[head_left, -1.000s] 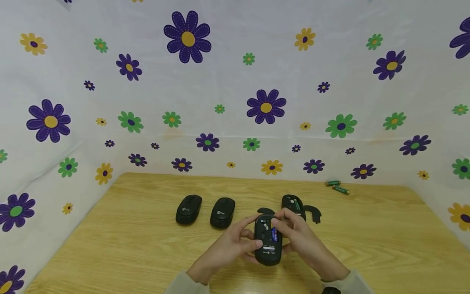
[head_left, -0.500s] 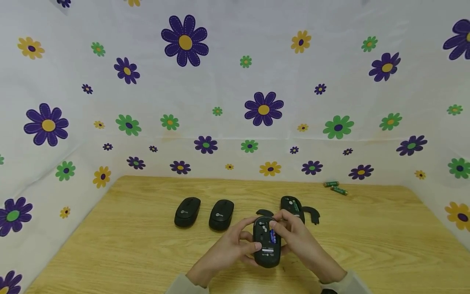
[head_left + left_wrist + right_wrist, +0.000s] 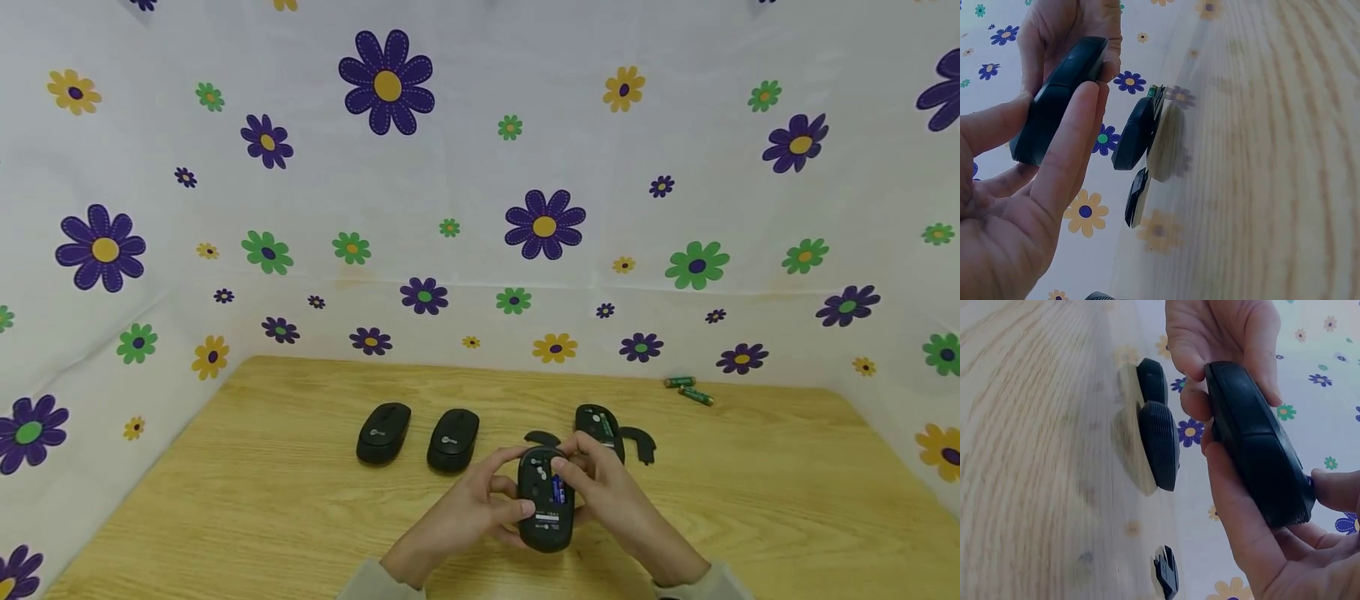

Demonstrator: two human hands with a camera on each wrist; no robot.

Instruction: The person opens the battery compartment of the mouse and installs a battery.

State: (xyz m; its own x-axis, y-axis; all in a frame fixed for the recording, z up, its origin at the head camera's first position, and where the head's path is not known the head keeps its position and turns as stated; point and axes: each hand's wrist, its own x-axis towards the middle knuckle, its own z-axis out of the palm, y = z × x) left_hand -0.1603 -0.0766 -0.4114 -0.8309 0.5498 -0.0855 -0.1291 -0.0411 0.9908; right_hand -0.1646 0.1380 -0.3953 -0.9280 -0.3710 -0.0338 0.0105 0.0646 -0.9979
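Both hands hold a black computer mouse (image 3: 546, 533) above the table, underside facing up. In its uncovered battery slot lies a blue battery (image 3: 558, 490). My left hand (image 3: 472, 508) grips the left side, thumb on the underside and fingers behind. From the right, my right hand (image 3: 611, 492) grips the front end, its thumb at the upper end of the battery slot. In the left wrist view the mouse (image 3: 1063, 103) shows edge-on between the two hands. The right wrist view shows the side of the mouse (image 3: 1250, 444), fingers beneath it.
Two black mice (image 3: 383, 433) (image 3: 453, 440) stand upright on the wooden table (image 3: 262, 500). Behind the right hand lies an upturned mouse (image 3: 600, 427) with a green battery inside, beside a curved black cover (image 3: 640, 444). Another cover (image 3: 542, 437) and two green batteries (image 3: 696, 396) lie farther back.
The right thumb stays at the battery slot and both hands keep their grip on the mouse. Mouse and hands sit slightly lower in the picture; the head view itself has shifted a little.
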